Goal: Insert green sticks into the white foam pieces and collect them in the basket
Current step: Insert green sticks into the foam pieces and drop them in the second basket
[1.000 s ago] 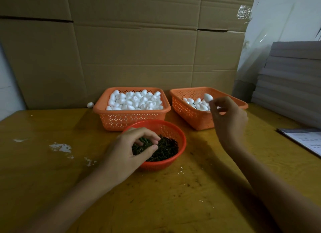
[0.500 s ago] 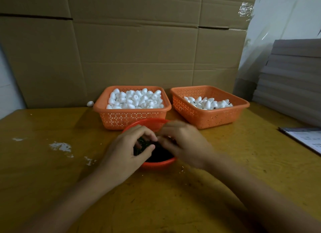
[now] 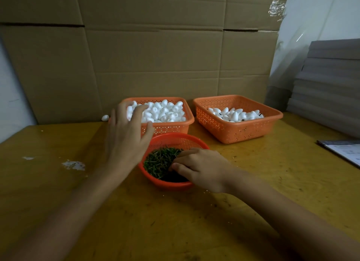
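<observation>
Cardboard sheets (image 3: pixel 155 56): upright behind the table, filling the background.
Table (image 3: pixel 253 192): yellow-brown wood, with white smears (image 3: pixel 74 165) at the left.
Grey boards (image 3: pixel 331 81): stacked at the right edge.
Right basket (image 3: pixel 233 133): orange, rectangular, far right, partly filled with finished foam pieces (image 3: pixel 233 114); dark stick ends show on a few.
Left basket (image 3: pixel 171 127): orange, just beside it, heaped with plain white foam pieces (image 3: pixel 165 110).
Round red basket (image 3: pixel 175 142): in front of both, holding the green sticks (image 3: pixel 159 161).
Left hand (image 3: pixel 126 136): blurred, grip wide, fingers spread over the left basket's near corner.
Right hand (image 3: pixel 200 169): fingers curled down among the sticks; cannot tell whether the grip holds one.
Stray foam piece (image 3: pixel 105 117): on the table, left of the left basket.
</observation>
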